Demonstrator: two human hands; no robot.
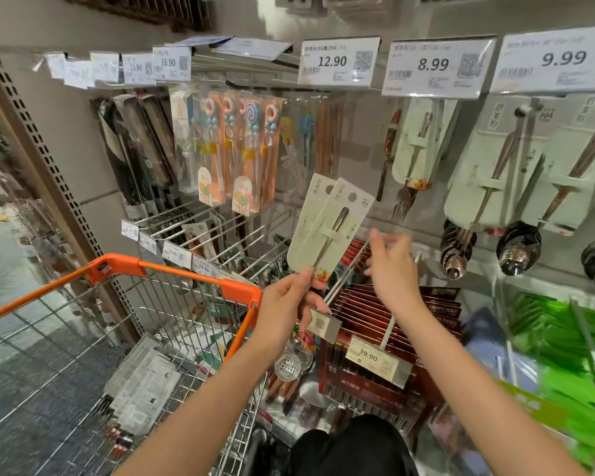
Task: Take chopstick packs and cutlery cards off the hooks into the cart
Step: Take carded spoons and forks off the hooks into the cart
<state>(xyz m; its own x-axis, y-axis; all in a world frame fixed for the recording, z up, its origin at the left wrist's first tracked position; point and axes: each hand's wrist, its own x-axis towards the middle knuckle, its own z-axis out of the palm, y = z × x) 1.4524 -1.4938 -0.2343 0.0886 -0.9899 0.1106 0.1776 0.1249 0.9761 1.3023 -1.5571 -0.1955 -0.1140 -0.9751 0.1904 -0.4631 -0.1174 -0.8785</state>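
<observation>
Pale-green cutlery cards (327,225), two together, pinched at their lower end by the left hand (282,304), clear of the hooks. Right hand (390,266) hovers beside them, fingers relaxed, grasping nothing. Step: transfer; next, lower the cards into the cart (172,338) at left.

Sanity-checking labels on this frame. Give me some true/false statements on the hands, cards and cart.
1. The left hand pinches two pale cutlery cards by their lower end. True.
2. The right hand holds a chopstick pack. False: it holds nothing, its fingers loose by a bare white hook.
3. The cart has an orange handle. True.
4. The cart basket holds nothing. False: grey packs lie in it.
5. The tag above the held cards reads 9.99. False: 12.90.
</observation>
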